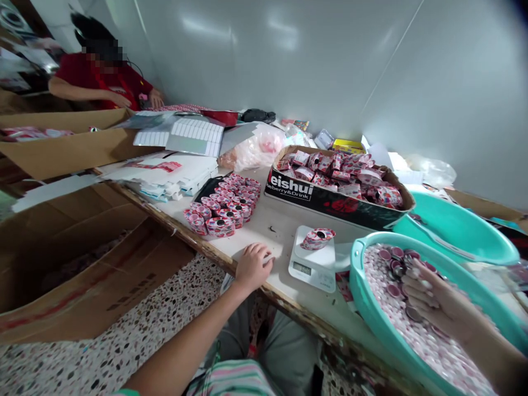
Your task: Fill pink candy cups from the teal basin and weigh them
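My left hand (253, 268) rests at the table's front edge, fingers laid on the tabletop, holding nothing. My right hand (433, 297) is down in a turquoise basin (358, 286) full of small white pieces (441, 357). A few white pieces lie in its curled fingers, and several pink-and-silver round caps (395, 269) are beside them. Between my hands, a white digital scale (312, 267) bears one oval container (318, 238) with a red, pink and white print and a dark round opening on top. The reading is too small to make out surely.
Printed oval containers (226, 203) stand grouped at centre left. Behind the scale, a black-sided carton (330, 203) holds more. A second turquoise basin (466, 236) is at right, flattened white cartons (165, 170) at left. Open cardboard boxes (136, 280) flank the table; a co-worker (103, 82) sits beyond.
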Motion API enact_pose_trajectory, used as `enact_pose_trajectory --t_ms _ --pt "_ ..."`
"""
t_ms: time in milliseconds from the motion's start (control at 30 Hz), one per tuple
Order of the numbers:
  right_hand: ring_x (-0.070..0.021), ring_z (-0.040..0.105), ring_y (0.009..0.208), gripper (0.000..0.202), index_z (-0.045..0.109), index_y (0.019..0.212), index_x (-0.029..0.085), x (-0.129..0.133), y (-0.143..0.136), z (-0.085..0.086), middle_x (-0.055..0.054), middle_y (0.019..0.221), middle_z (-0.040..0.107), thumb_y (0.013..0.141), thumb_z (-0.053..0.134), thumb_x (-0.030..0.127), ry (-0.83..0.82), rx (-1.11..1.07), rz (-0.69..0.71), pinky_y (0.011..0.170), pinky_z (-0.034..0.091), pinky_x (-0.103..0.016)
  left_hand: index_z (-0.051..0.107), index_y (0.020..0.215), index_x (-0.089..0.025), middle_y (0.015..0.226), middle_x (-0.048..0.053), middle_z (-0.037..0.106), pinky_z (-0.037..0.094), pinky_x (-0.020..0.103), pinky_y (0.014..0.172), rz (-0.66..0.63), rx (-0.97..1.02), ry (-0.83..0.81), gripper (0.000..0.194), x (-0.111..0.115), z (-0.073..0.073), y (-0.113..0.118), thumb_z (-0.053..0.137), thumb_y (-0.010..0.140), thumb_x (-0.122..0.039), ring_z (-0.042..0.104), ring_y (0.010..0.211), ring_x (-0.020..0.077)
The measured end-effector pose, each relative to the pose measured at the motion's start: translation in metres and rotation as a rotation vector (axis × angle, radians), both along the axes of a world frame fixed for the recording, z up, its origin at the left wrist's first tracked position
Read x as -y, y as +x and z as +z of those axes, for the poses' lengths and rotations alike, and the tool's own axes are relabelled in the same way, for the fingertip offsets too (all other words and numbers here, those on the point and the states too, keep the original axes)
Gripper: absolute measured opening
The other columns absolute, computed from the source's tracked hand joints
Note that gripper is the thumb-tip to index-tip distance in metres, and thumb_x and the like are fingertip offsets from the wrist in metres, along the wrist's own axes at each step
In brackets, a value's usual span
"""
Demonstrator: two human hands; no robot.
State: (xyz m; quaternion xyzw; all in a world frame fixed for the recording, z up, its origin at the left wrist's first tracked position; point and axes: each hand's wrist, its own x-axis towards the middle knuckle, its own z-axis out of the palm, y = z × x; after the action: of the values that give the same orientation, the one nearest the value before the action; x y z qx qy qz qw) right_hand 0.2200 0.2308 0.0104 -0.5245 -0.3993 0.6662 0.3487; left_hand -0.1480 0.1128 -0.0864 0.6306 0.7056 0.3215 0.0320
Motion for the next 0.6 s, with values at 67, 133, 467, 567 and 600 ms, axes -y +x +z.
enact_pose_trajectory --t_ms 67,133,467,567,600 --pt "-0.0058 0.02 0.032 0.032 0.041 0.058 0.022 -0.007 -0.012 0.012 0.007 0.048 0.024 0.079 0.06 0.037 -0.126 -0.216 -0.061 0.026 0.026 -0.018 0.059 0.091 -0.022 0.1 0.004 0.063 0.042 0.038 0.095 -0.009 0.012 0.005 0.01 0.0 0.0 0.0 0.06 0.081 -0.022 0.053 0.104 0.0216" --pt "-0.0054 0.022 0.033 0.025 0.042 0.063 0.022 -0.014 -0.03 0.025 0.006 0.05 0.027 0.085 0.053 0.029 -0.142 -0.386 -0.086 0.027 0.027 -0.017 0.059 0.091 -0.021 0.1 0.005 0.063 0.042 0.038 0.095 -0.014 0.019 0.011 0.01 0.0 0.0 0.0 0.059 0.08 -0.022 0.053 0.104 0.0218" --pt "-0.0047 0.031 0.033 0.029 0.044 0.072 0.018 -0.058 -0.139 0.035 0.005 0.053 0.035 0.091 0.022 0.018 -0.123 -0.565 -0.09 0.028 0.024 -0.015 0.058 0.088 -0.021 0.093 0.003 0.062 0.042 0.036 0.091 -0.027 0.042 0.001 0.006 0.003 0.002 0.0 0.056 0.082 -0.021 0.054 0.098 0.0204" --pt "-0.0053 0.035 0.035 0.032 0.039 0.067 0.019 -0.069 -0.155 0.029 0.004 0.053 0.038 0.094 0.023 0.026 -0.144 -0.527 -0.155 0.028 0.023 -0.013 0.058 0.087 -0.021 0.092 0.003 0.061 0.042 0.035 0.09 -0.019 0.045 0.0 0.005 0.005 0.002 0.001 0.056 0.083 -0.022 0.054 0.097 0.0202" --pt "-0.0053 0.036 0.036 0.033 0.037 0.065 0.019 -0.072 -0.16 0.027 0.003 0.052 0.039 0.094 0.024 0.027 -0.145 -0.507 -0.167 0.028 0.022 -0.013 0.058 0.087 -0.022 0.091 0.003 0.061 0.042 0.035 0.089 -0.018 0.046 0.001 0.004 0.005 0.002 0.001 0.056 0.084 -0.022 0.054 0.096 0.0201"
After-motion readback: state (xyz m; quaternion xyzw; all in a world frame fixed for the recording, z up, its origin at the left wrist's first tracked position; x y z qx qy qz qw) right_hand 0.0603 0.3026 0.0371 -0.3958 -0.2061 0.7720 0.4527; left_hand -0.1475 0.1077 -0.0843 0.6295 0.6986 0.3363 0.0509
